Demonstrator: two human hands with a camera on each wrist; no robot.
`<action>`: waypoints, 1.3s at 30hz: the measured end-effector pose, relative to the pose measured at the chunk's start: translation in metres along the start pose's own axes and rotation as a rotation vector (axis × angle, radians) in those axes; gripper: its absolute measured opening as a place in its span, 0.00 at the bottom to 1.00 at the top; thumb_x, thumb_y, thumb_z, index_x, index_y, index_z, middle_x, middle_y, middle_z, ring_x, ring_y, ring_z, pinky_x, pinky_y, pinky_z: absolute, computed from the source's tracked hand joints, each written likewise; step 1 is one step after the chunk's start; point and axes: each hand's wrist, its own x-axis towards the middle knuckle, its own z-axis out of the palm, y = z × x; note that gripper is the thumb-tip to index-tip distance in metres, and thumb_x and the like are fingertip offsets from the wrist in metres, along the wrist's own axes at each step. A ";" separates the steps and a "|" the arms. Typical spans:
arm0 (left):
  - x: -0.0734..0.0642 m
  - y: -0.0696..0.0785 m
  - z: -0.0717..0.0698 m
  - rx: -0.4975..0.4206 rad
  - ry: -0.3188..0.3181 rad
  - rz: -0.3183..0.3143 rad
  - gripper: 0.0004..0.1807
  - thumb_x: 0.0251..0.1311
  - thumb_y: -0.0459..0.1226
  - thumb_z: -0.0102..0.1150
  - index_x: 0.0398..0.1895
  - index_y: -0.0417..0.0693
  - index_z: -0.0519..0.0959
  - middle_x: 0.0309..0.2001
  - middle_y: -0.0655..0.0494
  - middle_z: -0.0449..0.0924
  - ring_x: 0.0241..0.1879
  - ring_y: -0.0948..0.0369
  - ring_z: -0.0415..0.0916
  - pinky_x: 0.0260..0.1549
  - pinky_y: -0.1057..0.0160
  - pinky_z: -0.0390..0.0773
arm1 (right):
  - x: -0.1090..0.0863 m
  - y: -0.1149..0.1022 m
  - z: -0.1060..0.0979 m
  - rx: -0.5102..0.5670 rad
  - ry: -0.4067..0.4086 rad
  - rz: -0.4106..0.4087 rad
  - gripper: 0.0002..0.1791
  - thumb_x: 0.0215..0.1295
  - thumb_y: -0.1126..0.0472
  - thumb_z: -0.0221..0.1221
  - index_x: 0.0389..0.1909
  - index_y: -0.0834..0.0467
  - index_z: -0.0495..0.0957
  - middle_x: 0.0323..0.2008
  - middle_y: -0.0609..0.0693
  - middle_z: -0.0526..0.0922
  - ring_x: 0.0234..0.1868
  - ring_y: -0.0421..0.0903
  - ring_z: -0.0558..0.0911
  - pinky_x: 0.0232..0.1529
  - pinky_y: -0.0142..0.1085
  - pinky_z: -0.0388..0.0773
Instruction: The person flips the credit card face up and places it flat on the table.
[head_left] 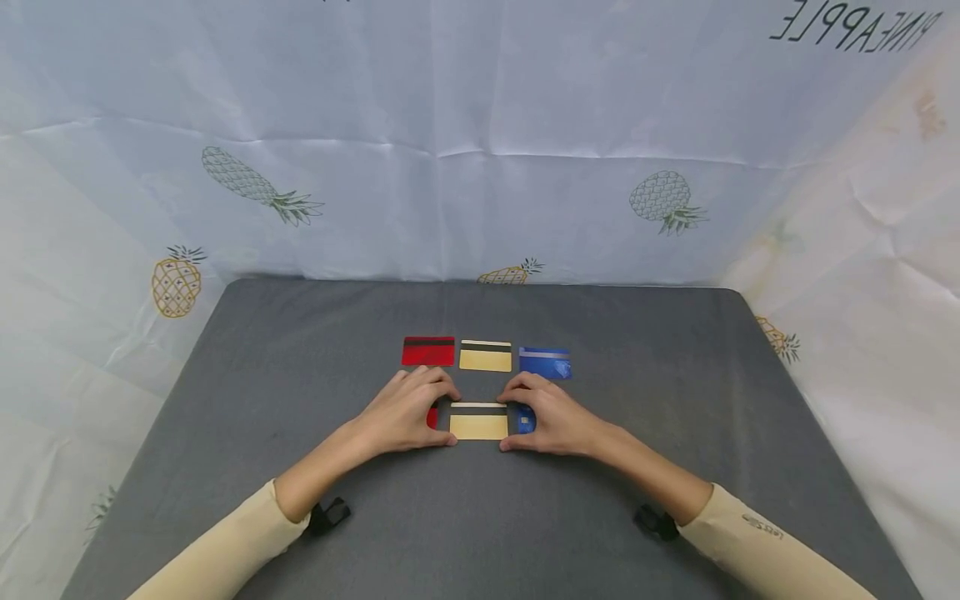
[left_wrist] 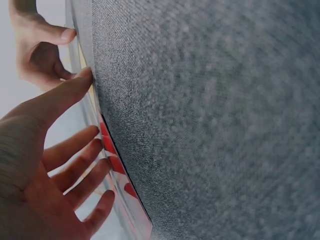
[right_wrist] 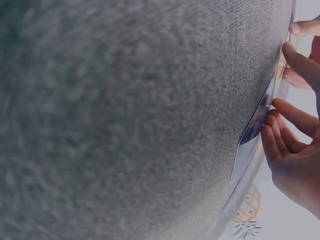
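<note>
A gold card (head_left: 478, 427) with a dark stripe lies flat on the grey table, its long edges running left to right. My left hand (head_left: 405, 412) holds it at the left end, thumb at the near corner and index finger at the far one. At the right end my right hand (head_left: 555, 417) grips it the same way. Under the left palm lies a red card (head_left: 432, 417), mostly hidden in the head view; the left wrist view shows the red card (left_wrist: 116, 162) beside the fingers. Partly covered by my right hand is a blue card (head_left: 527, 419) with a chip.
Behind the hands, a second row holds a red card (head_left: 427, 354), a gold card (head_left: 485, 360) and a blue card (head_left: 545, 364), the blue one slightly askew. The grey table (head_left: 480, 525) ends at a pineapple-print curtain (head_left: 480, 208) behind.
</note>
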 end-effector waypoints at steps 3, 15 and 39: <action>0.001 0.001 0.000 -0.007 0.003 0.001 0.28 0.51 0.51 0.86 0.53 0.51 0.89 0.51 0.58 0.84 0.53 0.59 0.78 0.54 0.51 0.77 | 0.000 0.000 0.001 -0.006 0.003 -0.013 0.30 0.59 0.44 0.80 0.58 0.56 0.87 0.55 0.49 0.82 0.57 0.45 0.81 0.63 0.48 0.82; 0.000 -0.001 0.002 -0.015 0.008 -0.005 0.28 0.49 0.52 0.87 0.50 0.51 0.87 0.51 0.58 0.83 0.50 0.61 0.76 0.49 0.55 0.75 | 0.003 -0.003 0.004 -0.045 0.014 -0.044 0.24 0.63 0.48 0.77 0.54 0.57 0.87 0.53 0.49 0.83 0.55 0.44 0.81 0.62 0.46 0.84; 0.004 0.001 -0.006 -0.148 0.078 0.000 0.28 0.46 0.51 0.85 0.48 0.51 0.84 0.50 0.58 0.84 0.51 0.61 0.75 0.51 0.53 0.75 | 0.001 -0.008 -0.001 -0.010 0.027 -0.043 0.33 0.62 0.46 0.78 0.63 0.58 0.83 0.59 0.51 0.86 0.60 0.46 0.83 0.65 0.47 0.84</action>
